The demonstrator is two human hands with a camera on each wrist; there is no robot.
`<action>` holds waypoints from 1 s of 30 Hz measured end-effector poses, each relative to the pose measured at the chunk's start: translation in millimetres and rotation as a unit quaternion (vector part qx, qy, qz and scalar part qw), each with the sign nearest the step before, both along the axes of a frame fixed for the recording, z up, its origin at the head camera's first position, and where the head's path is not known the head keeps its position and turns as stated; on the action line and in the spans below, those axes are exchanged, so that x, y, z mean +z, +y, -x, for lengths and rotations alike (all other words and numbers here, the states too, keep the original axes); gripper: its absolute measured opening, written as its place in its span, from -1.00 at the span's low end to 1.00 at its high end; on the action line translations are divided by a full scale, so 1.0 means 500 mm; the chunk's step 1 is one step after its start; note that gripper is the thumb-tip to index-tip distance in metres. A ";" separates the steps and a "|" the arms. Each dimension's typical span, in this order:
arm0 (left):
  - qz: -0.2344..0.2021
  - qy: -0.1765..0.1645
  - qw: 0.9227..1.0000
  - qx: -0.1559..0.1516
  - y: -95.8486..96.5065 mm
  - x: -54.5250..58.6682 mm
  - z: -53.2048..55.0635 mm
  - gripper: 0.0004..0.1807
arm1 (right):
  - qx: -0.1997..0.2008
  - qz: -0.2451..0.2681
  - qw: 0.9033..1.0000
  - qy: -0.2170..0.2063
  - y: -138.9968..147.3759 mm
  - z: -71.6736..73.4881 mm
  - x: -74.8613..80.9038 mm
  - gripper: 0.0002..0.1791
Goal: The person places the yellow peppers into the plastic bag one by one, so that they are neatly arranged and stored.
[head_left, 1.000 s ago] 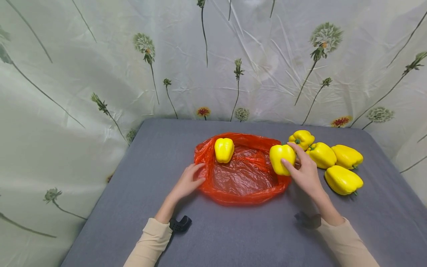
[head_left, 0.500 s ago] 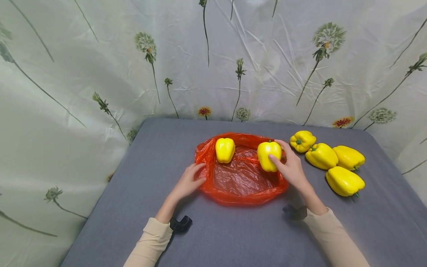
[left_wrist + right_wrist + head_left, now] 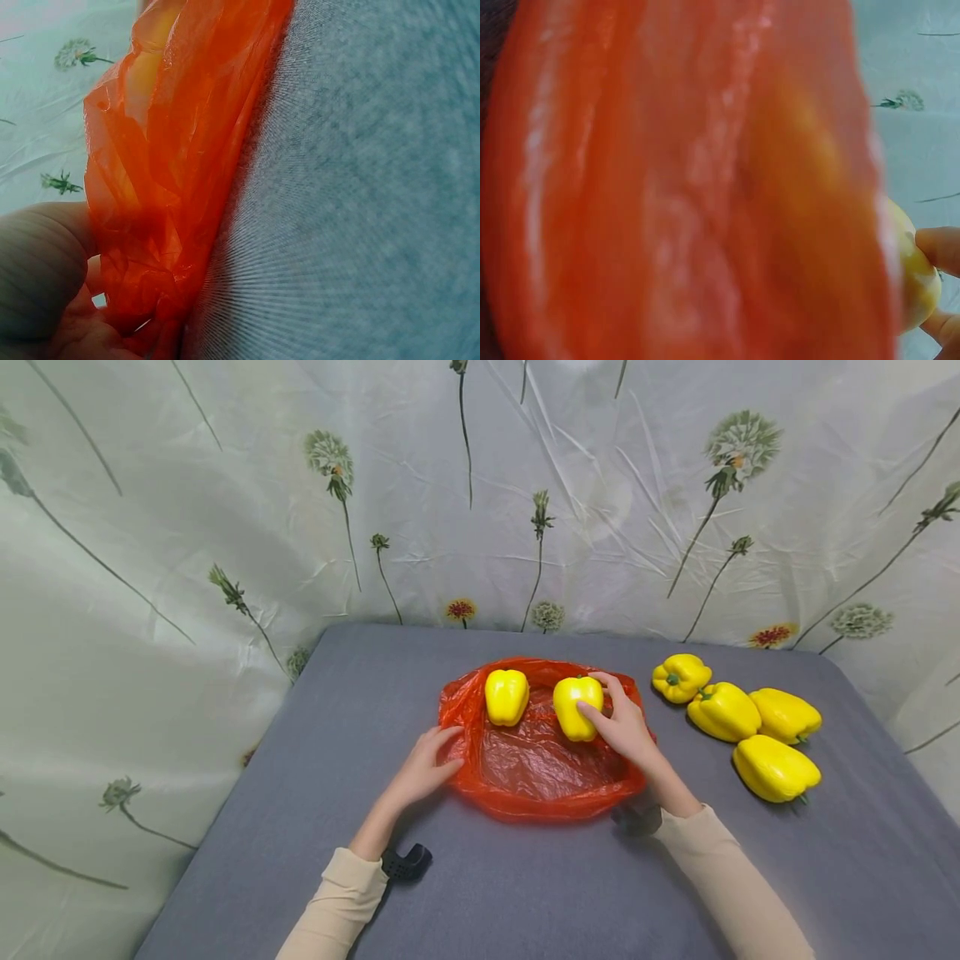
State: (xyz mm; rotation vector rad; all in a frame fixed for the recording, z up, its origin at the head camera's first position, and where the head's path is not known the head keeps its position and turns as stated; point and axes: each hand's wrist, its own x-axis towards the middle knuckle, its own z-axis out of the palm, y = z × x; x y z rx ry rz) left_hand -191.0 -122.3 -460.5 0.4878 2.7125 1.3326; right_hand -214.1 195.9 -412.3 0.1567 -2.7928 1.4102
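A red plastic bag (image 3: 525, 810) lies spread with its mouth facing up on the grey table. Inside, at its left, stands a yellow bell pepper (image 3: 507, 697). My right hand (image 3: 626, 727) grips a second yellow bell pepper (image 3: 576, 706) over the bag's opening, thumb in front and fingers behind. In the right wrist view the bag's side (image 3: 667, 187) hides much of that pepper (image 3: 919, 285). At the bag's left rim my left hand (image 3: 423, 768) holds the plastic between thumb and fingers; the left wrist view shows the crumpled film (image 3: 157, 225) at the thumb.
Several more yellow bell peppers (image 3: 723, 712) lie in a cluster right of the bag. The grey table (image 3: 360, 693) runs back to a curtain (image 3: 420, 485) printed with dandelions. A dark strap piece (image 3: 408, 863) shows at the left wrist.
My right hand has carried its pepper leftward from the bag's right rim to over the opening. The left hand and the pepper inside the bag have stayed in place.
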 end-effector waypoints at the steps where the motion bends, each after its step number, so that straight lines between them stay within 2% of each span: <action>1: -0.001 -0.001 1.000 0.000 0.000 0.001 0.000 -0.43 | 0.001 0.004 1.000 -0.005 -0.003 0.002 -0.001 -0.33; 6: 0.001 0.001 1.000 0.002 0.000 0.000 0.000 -0.43 | 0.004 0.033 0.999 -0.022 -0.020 0.015 -0.008 -0.34; 11: 0.002 0.003 1.000 0.000 0.001 -0.001 0.001 -0.43 | -0.007 0.056 0.998 -0.020 -0.037 0.024 -0.017 -0.37; 21: 0.000 0.005 1.000 -0.001 0.003 0.001 0.000 -0.43 | -0.025 0.056 0.998 -0.017 -0.057 0.036 -0.031 -0.39; 30: -0.002 -0.005 1.000 -0.001 0.002 -0.001 -0.001 -0.42 | -0.043 0.054 0.997 0.027 -0.073 0.043 -0.045 -0.48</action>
